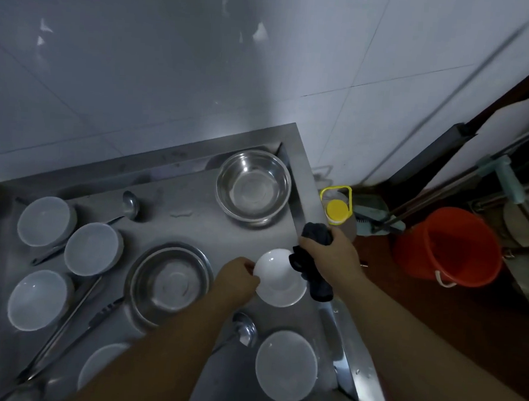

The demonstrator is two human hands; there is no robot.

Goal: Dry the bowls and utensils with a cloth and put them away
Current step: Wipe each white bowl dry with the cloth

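Left hand (236, 279) is gripping the white bowl (280, 278) at its rim, forearm extended. Right hand (331, 251) is clutching the dark cloth (312, 265) just beside it, fingers curled.

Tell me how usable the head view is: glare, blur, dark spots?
Head view: dim overall, wide-angle bend at the edges; the white bowl held by the left hand is overexposed; the right hand gripping the dark cloth reads clearly; the left-side bowls look soft.

Table (195, 196): brushed steel, dull sheen. Basin (253, 187) and pan (168, 282): polished metal, reflective. Ladle (244, 329): shiny metal. Held bowl (278, 281): glossy white, smooth. Cloth (313, 271): dark, matt, soft fabric. Bucket (449, 245): smooth orange plastic. Wall (172, 70): glazed tile.
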